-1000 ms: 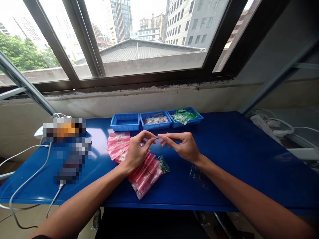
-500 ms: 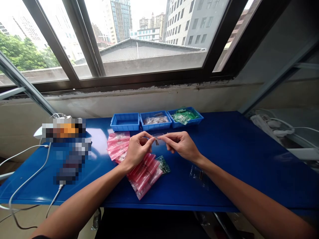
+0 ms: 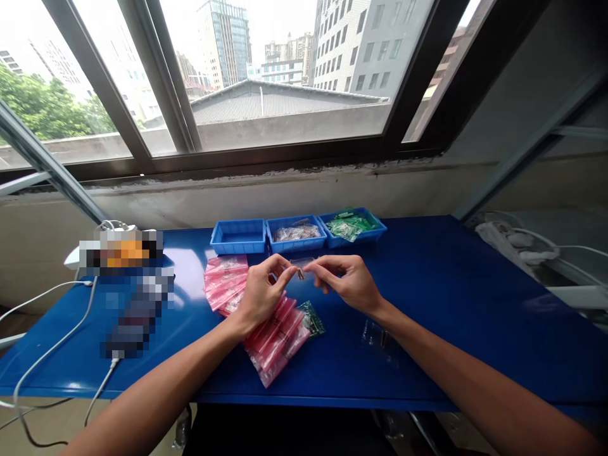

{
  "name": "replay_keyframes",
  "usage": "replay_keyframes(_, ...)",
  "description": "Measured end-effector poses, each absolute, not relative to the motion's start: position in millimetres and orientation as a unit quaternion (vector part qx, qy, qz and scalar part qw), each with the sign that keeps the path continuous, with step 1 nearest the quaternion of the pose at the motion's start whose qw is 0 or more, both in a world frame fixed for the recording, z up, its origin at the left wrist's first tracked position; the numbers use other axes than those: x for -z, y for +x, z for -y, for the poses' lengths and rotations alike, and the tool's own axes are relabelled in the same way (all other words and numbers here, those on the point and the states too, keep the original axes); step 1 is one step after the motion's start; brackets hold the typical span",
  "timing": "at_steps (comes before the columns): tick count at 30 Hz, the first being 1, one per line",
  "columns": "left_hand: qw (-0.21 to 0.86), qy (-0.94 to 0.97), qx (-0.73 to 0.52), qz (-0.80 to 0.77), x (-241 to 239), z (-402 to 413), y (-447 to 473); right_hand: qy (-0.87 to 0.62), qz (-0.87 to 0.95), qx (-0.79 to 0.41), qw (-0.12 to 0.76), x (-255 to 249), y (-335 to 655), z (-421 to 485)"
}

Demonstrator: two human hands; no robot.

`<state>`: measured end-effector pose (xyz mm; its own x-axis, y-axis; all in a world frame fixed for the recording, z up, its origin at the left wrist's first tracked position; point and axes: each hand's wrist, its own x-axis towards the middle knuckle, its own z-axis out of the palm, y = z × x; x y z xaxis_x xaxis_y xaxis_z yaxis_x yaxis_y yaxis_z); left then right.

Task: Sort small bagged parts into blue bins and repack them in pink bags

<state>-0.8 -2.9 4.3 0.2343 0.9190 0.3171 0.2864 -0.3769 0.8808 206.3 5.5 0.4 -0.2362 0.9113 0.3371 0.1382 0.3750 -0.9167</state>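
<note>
Head view: a small clear plastic bag point(image 3: 302, 265) is pinched between the fingertips of the left hand point(image 3: 262, 294) and the right hand point(image 3: 349, 283), above a blue table point(image 3: 427, 304).

The worktop point(image 3: 441, 304) has a glossy blue painted finish that throws back the window light, and the shallow trays point(image 3: 238, 237) are smooth, moulded blue plastic. The pink bags point(image 3: 273, 339) are thin, shiny, translucent plastic, and the small clear plastic bag point(image 3: 303, 265) held up over them has the same slick sheen. The wall point(image 3: 285, 196) below the window is matt, rough and flaking, and the window frame point(image 3: 266, 155) looks like dark metal.
</note>
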Motion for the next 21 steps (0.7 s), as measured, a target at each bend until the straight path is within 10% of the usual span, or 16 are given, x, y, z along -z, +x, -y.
replay_keyframes(12,0.413,0.672,-0.436,-0.434,0.3,0.3,1.4,-0.421,0.459,-0.548,0.558,15.9,210.8,-42.5)
replay_keyframes(21,0.393,0.687,-0.427,-0.436,-1.8,0.0,0.9,-0.421,0.55,-0.556,0.46,-3.3,222.4,-36.8)
